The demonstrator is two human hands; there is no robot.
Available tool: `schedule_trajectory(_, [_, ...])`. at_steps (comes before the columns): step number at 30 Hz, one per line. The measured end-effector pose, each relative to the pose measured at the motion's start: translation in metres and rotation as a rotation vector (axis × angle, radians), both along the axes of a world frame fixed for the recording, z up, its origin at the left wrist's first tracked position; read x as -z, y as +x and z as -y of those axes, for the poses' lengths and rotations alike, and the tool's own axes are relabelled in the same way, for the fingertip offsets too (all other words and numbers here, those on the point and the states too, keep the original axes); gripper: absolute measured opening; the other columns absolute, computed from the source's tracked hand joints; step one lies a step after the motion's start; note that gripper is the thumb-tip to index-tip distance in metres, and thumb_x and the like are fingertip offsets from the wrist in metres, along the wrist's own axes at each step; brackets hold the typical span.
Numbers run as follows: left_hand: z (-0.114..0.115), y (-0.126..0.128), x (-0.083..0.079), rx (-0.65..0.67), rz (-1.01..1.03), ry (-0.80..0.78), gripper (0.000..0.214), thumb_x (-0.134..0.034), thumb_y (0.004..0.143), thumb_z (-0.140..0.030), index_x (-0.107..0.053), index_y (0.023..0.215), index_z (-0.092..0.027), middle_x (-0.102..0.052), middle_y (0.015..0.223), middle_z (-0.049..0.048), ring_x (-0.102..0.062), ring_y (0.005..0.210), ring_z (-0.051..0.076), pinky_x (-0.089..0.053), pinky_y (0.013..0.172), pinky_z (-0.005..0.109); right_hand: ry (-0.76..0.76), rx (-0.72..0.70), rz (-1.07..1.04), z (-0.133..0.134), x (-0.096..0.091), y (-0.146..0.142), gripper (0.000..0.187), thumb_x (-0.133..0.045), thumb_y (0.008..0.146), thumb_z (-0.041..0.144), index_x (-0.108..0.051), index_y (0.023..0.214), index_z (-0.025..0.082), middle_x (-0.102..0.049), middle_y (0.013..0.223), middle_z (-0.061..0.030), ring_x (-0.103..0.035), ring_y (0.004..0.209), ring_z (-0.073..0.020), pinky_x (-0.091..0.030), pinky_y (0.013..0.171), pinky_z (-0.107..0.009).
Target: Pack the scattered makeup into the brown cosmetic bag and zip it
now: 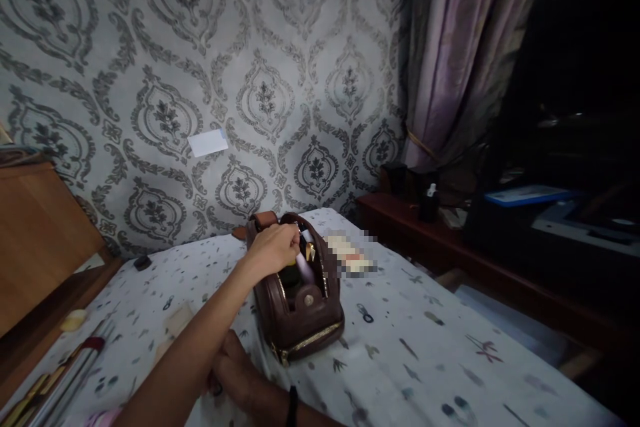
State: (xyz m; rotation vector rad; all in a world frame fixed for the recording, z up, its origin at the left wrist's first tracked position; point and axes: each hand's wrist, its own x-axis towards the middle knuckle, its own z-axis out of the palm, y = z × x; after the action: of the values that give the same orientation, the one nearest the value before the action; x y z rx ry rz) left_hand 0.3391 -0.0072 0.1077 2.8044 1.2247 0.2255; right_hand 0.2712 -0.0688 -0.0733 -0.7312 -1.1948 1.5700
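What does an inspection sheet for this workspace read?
Surface: table under a patterned cloth.
Job's things: brown bag, top zip open, small items inside.
Clutter: blurred flat item beyond the bag; rods at the left edge.
Hands: left hand curled at the bag's opening; right hand on the cloth near the bag, partly hidden.
Cables: nothing seen.
Surroundings: wallpaper, curtain, low shelf at right.

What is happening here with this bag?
A person is working at a brown leather bag that stands open on a patterned cloth. The left hand reaches to its open top, fingers curled at the rim. The right hand, with a dark wristband, rests on the cloth beside the bag. Small items show inside.
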Motion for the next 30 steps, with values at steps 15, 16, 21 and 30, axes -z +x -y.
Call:
schedule_trajectory(15, [0.002, -0.004, 0.003, 0.069, 0.105, -0.167, 0.012, -0.052, 0.083, -0.021, -0.064, 0.08, -0.019, -0.07, 0.064, -0.0013, -0.063, 0.067, 0.015, -0.038, 0.057, 0.022, 0.019, -0.02, 0.014, 0.003, -0.006, 0.003, 0.05, -0.058, 0.074, 0.065, -0.053, 0.058, 0.017, -0.05, 0.05, 0.0034, -0.044, 0.042, -0.0067, -0.031, 0.042, -0.019])
schedule_trajectory(16, [0.002, -0.002, 0.003, 0.047, 0.094, -0.147, 0.013, -0.052, 0.083, -0.02, -0.065, 0.084, -0.019, -0.071, 0.064, -0.0009, -0.064, 0.068, 0.015, -0.039, 0.058, 0.023, 0.017, -0.014, 0.007, 0.003, -0.006, 0.003, 0.049, -0.059, 0.073, 0.064, -0.053, 0.058, 0.018, -0.049, 0.05, 0.0035, -0.044, 0.042, -0.0069, -0.03, 0.042, -0.02])
schedule_trajectory(21, [0.003, 0.004, 0.0, -0.043, -0.033, -0.097, 0.016, -0.053, 0.082, -0.019, -0.067, 0.089, -0.019, -0.072, 0.063, 0.0016, -0.07, 0.079, 0.021, -0.046, 0.066, 0.027, 0.032, -0.017, 0.003, 0.004, -0.007, 0.005, 0.043, -0.057, 0.074, 0.057, -0.053, 0.06, 0.017, -0.05, 0.052, 0.0024, -0.046, 0.045, -0.0075, -0.031, 0.043, -0.02])
schedule_trajectory(30, [-0.003, 0.012, 0.016, -0.118, 0.174, -0.277, 0.014, -0.054, 0.081, -0.02, -0.067, 0.079, -0.015, -0.069, 0.06, 0.0023, -0.069, 0.06, 0.016, -0.051, 0.058, 0.023, 0.009, 0.027, -0.016, -0.001, 0.007, -0.003, 0.037, -0.061, 0.074, 0.053, -0.051, 0.064, 0.019, -0.046, 0.051, 0.0052, -0.041, 0.047, -0.0078, -0.028, 0.046, -0.021])
